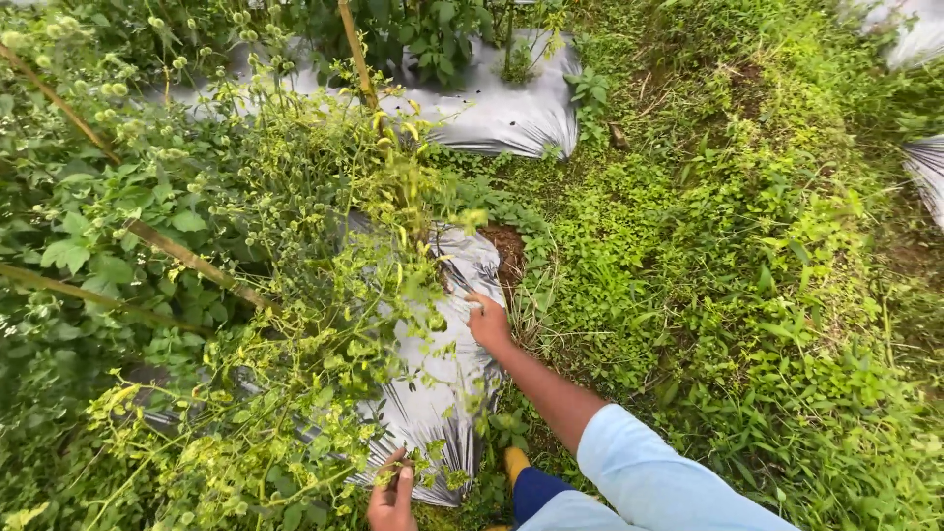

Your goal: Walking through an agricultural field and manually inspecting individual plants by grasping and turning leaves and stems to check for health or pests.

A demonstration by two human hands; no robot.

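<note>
Bamboo stakes (pixel 187 258) slant across the left of the frame through a tangle of leafy plants (pixel 246 295) with small green buds and yellowing leaves. A further stake (pixel 356 54) rises at top centre, just beside a second strip of silver sheet (pixel 492 113) that lies in the upper middle.

At the bottom, left of centre, the left hand (pixel 391 497) reaches up from the lower edge, its fingers curled around a thin green stem (pixel 398 470) at the edge of the plants; how firmly it grips cannot be told. Just above and to the right, the silver mulch sheet (pixel 442 383) runs from the bottom centre up toward the middle of the frame, wrinkled and partly covered by foliage.

The right hand (pixel 489 323), at the centre of the frame, rests on the sheet's right edge with its fingers bent down onto the plastic near a patch of bare brown soil (pixel 508 251); whether it pinches the sheet or only presses it cannot be told. Its arm runs down to a light blue sleeve (pixel 644 472) at lower right. A yellow shoe tip (pixel 514 462) and dark blue trouser leg (pixel 541 489) show beside the sheet at the bottom.

Low green weeds (pixel 737 295) fill the right half of the frame, with the edge of another silver sheet (pixel 929 167) at the far right.
</note>
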